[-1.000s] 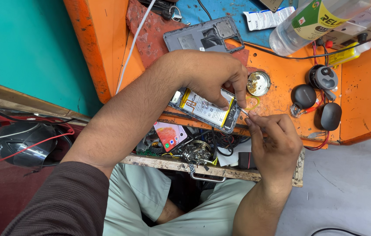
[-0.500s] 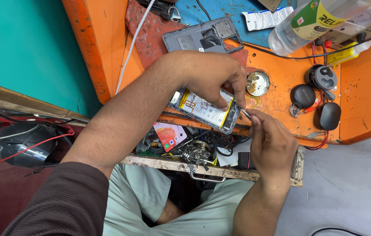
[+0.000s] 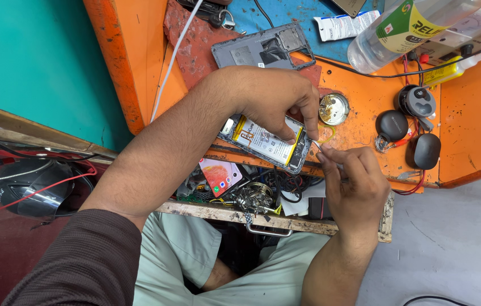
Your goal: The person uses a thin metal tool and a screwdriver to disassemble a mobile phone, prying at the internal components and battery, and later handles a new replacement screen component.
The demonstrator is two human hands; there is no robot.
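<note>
left hand (image 3: 277,99) is still pinning opened phone (image 3: 267,142) | right hand (image 3: 354,187), at 3 o'clock, is pinching thin tool (image 3: 318,147), hardly shifting | prying is continuing

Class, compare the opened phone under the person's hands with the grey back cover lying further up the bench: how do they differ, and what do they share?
The opened phone is pinned by the left hand, with the right hand at its end; the grey back cover lies untouched. The phone shows a white, yellow-edged battery; the cover is an empty shell. Both are rectangular and lie slanted on the orange bench.
</note>
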